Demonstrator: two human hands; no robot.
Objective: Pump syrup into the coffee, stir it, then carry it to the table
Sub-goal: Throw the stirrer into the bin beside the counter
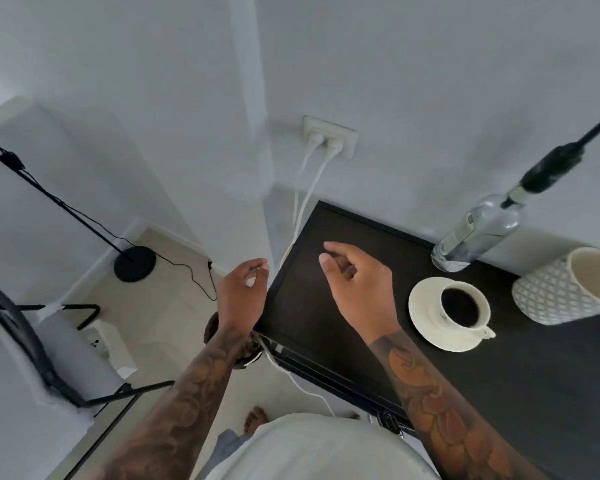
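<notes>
Worktop: dark matt wood grain. Cup and saucer: glossy cream ceramic. Syrup bottle: clear smooth glass. Vase: white, embossed lattice texture.

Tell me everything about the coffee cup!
The coffee cup is small, cream-white and looks ceramic. It stands upright on a matching round saucer on the dark tabletop. It is nearly full of black coffee, and its little handle points toward the person. Neither hand touches it; the right hand hovers just beside it.
</notes>
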